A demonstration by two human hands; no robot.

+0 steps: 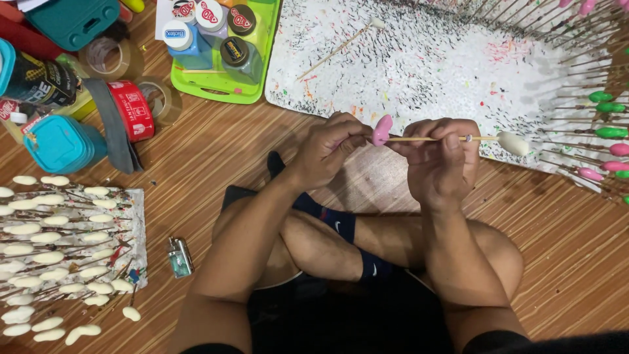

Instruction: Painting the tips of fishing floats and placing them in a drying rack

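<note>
Nearest me are my crossed legs (341,262) on the wood-pattern floor (563,249). At near left a small lighter (179,255) lies beside a heap of unpainted white pieces on sticks (59,255).

Just past my knees, my left hand (327,149) is clenched around a small pink piece (381,130), thumb and fingers pinching it. My right hand (440,157) is closed on a thin wooden stick (426,138) that runs level from the pink piece to a white piece (514,143) at its right end.

Farther off lies a paint-speckled white board (426,59). Painted green and pink pieces on sticks (606,131) are at right. At far left are tape rolls (131,108) and a green tray (262,59) of paint bottles.
</note>
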